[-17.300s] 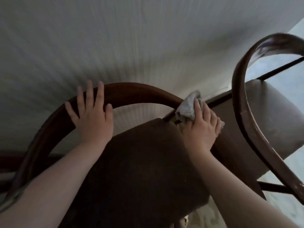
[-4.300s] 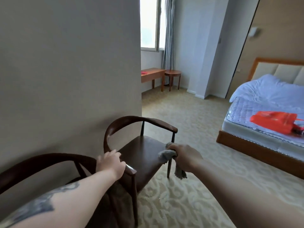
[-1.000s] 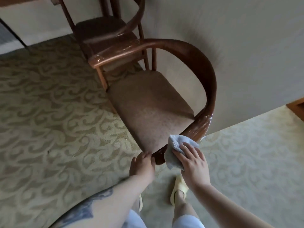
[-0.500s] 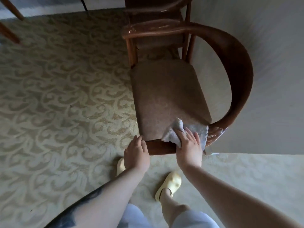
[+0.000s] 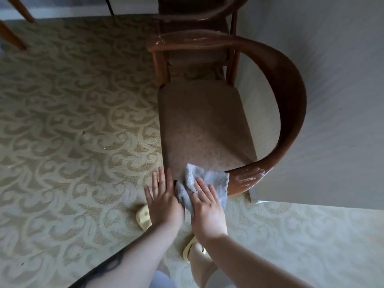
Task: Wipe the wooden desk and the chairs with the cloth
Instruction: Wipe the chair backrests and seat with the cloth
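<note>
A dark wooden chair [image 5: 291, 96] with a curved back rail and a brown padded seat [image 5: 203, 125] stands against the wall. A grey-blue cloth [image 5: 209, 179] lies over the near end of its armrest. My right hand [image 5: 207, 208] presses flat on the cloth with fingers straight. My left hand [image 5: 164, 200] lies flat beside it, fingers spread, touching the near corner of the chair. The wiped rail end [image 5: 249, 177] looks wet and shiny.
A second matching chair [image 5: 193, 13] stands just behind the first. A grey wall [image 5: 342, 100] runs along the right, ending in a corner near the armrest. Patterned carpet [image 5: 72, 132] covers the floor. Table legs [image 5: 12, 36] show at top left. My feet wear yellow slippers [image 5: 143, 217].
The cloth and my right hand have slid left along the near rail, off the shiny end. My left hand has flattened at the near corner of the chair.
</note>
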Demonstrator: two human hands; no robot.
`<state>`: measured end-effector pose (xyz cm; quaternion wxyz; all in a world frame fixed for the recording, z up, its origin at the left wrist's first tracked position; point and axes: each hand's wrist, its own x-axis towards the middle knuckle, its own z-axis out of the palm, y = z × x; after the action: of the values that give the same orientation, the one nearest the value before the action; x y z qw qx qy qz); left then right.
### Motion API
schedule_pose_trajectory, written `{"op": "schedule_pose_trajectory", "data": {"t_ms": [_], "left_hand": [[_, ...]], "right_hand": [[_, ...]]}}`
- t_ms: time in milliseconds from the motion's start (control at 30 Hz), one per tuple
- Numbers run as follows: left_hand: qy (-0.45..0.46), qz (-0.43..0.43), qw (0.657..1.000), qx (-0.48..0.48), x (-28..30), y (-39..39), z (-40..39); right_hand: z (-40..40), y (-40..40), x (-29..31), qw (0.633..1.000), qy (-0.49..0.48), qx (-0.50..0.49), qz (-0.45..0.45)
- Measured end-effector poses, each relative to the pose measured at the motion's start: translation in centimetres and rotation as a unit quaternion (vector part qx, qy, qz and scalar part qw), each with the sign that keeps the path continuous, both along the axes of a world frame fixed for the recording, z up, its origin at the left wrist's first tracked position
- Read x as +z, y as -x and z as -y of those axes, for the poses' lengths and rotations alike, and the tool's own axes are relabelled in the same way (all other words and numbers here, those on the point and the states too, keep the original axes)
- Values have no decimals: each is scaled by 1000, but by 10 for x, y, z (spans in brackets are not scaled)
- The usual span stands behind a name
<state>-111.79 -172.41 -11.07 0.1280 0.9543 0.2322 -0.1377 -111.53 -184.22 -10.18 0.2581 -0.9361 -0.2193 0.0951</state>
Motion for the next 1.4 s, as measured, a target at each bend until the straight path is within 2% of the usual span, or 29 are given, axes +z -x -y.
{"op": "schedule_pose_trajectory", "data": {"t_ms": [100, 167, 233, 367, 433, 500, 567, 633, 667, 767, 833, 900, 967, 1033, 1067, 1167, 1233, 1300, 1367, 1400], "left_hand": [[26, -14, 999, 14, -1, -3, 2], [35, -37, 998, 34, 4, -7, 7], [30, -51, 998, 35, 6, -10, 15], [1, -60, 998, 29, 6, -13, 17], [6, -63, 998, 23, 7, -13, 14], [31, -54, 998, 26, 10, -14, 14], [52, -51, 997, 36, 13, -16, 15], [53, -66, 996, 42, 13, -18, 17], [40, -78, 996, 35, 12, -18, 16], [6, -99, 995, -3, 13, -18, 10], [25, -98, 995, -8, 14, -17, 6], [50, -88, 995, -1, 15, -16, 7], [57, -82, 995, 1, 15, -16, 9], [56, -77, 995, 9, 13, -15, 11], [47, -76, 996, 7, 12, -14, 11], [29, -55, 998, -10, 10, -12, 11], [49, -49, 998, -6, 9, -11, 11], [48, -50, 997, -25, 5, -11, 10], [37, -7, 996, -75, 4, -14, 13], [47, -2, 994, -101, 1, -14, 16]], "right_hand": [[4, -54, 2, 999, 8, 33, -12], [18, -71, 4, 999, 16, -18, -25], [32, -54, 5, 998, 7, -58, -9], [27, 4, -5, 999, -35, -9, 5], [22, -19, -7, 999, -26, 23, 23], [26, -49, -4, 999, 5, 33, 5], [35, -62, -2, 999, 37, -29, -13], [35, -46, 1, 991, 35, -128, -11], [29, -30, 2, 989, 21, -145, -10], [6, 3, 0, 996, -20, -76, -31], [3, -19, -2, 1000, -18, -5, -22], [14, -55, -2, 999, 28, 20, -31], [30, -65, -1, 997, 48, -61, -26], [35, -39, 2, 987, 33, -159, -16], [28, -19, 4, 984, 18, -177, -24], [13, -7, -1, 997, -16, -73, -31], [27, -36, -2, 999, 18, -50, 5], [52, -50, -5, 988, 33, -153, 6], [62, -39, -5, 951, 17, -307, 14], [55, -30, -5, 939, 4, -343, 20]]}}
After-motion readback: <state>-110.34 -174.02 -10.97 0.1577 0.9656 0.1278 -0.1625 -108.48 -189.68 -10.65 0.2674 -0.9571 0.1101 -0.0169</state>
